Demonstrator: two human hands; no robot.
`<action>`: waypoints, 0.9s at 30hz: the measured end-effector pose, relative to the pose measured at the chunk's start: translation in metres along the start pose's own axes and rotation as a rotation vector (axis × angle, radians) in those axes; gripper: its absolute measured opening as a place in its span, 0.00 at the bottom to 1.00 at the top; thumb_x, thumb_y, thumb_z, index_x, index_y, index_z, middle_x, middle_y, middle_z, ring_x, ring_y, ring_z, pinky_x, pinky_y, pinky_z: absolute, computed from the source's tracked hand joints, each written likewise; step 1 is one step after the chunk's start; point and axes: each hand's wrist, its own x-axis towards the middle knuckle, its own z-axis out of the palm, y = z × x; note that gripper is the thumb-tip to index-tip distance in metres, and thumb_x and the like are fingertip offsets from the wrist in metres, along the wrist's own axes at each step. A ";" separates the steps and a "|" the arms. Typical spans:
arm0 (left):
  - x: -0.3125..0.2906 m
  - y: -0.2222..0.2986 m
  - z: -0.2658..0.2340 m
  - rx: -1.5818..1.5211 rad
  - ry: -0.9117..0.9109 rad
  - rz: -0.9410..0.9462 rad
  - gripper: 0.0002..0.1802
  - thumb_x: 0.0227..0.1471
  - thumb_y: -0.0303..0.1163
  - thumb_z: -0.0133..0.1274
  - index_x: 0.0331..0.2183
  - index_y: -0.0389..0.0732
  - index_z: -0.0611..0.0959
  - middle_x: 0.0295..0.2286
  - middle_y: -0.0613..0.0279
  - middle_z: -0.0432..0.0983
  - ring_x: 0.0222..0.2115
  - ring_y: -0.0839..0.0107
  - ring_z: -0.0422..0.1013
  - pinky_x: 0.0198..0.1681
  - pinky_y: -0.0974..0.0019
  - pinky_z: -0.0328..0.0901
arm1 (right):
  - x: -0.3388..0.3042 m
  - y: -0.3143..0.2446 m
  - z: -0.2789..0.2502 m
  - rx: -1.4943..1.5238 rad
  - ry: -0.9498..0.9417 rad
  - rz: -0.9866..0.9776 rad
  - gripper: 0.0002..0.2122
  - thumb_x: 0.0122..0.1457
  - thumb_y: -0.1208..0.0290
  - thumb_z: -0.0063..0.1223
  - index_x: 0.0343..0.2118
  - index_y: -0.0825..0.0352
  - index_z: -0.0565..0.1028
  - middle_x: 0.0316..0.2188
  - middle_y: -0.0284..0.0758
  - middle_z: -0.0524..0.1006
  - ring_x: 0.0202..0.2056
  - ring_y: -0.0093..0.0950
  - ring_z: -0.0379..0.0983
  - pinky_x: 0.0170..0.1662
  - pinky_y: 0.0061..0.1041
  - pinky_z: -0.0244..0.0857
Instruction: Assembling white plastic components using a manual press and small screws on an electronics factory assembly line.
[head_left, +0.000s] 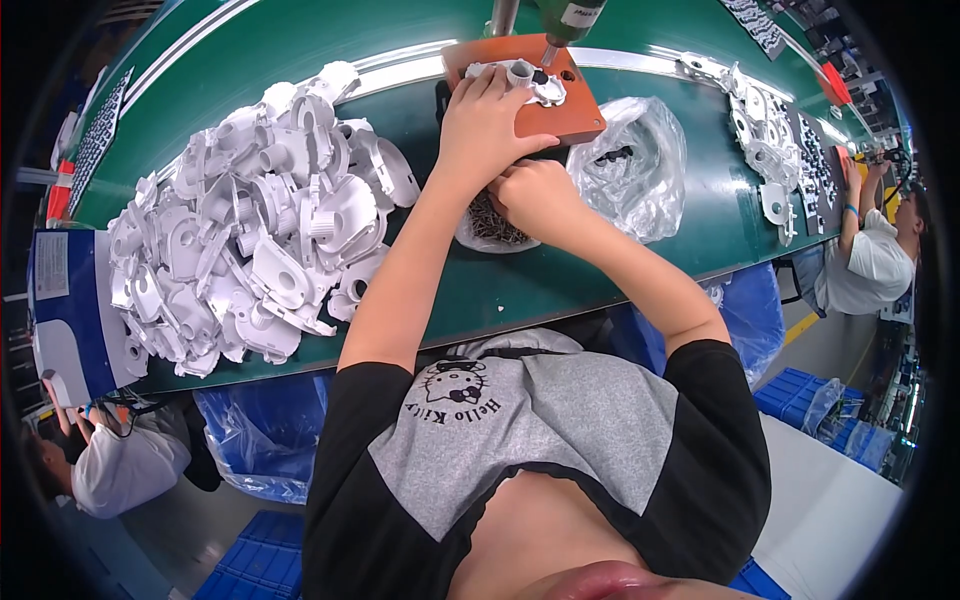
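Bright, even overhead light is flooding the scene, and soft shadows are falling close under the pile of white plastic parts [250, 235]. Glare is streaking along the metal strip [400, 70] at the far side of the green table [560, 285] and glinting off the clear plastic bag [640, 165]. The fisheye lens is bending the table's edges and darkening the rim to black. Near the bottom edge something pinkish is blurring out, probably too close for focus.

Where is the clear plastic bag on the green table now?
In the head view, the clear plastic bag lies right of centre, beside the orange fixture block and just right of the right hand.
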 end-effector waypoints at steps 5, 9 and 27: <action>0.000 0.001 -0.001 0.013 0.001 -0.004 0.32 0.33 0.54 0.63 0.38 0.42 0.80 0.46 0.48 0.70 0.50 0.52 0.63 0.53 0.54 0.57 | 0.000 -0.002 0.003 0.027 0.041 0.016 0.07 0.38 0.73 0.55 0.24 0.67 0.75 0.20 0.35 0.76 0.25 0.31 0.75 0.27 0.31 0.68; 0.001 0.001 -0.002 -0.009 -0.024 -0.015 0.32 0.33 0.54 0.63 0.38 0.42 0.80 0.46 0.47 0.70 0.50 0.52 0.63 0.53 0.53 0.57 | -0.001 -0.002 0.006 0.028 0.090 0.018 0.07 0.37 0.73 0.56 0.23 0.67 0.75 0.20 0.35 0.76 0.25 0.31 0.74 0.28 0.31 0.68; 0.000 0.001 -0.001 -0.009 -0.003 -0.008 0.32 0.33 0.54 0.63 0.37 0.41 0.80 0.45 0.48 0.70 0.50 0.53 0.64 0.53 0.53 0.58 | -0.006 0.013 -0.028 0.551 -0.014 0.219 0.06 0.41 0.76 0.52 0.24 0.71 0.75 0.20 0.41 0.75 0.23 0.37 0.73 0.29 0.30 0.67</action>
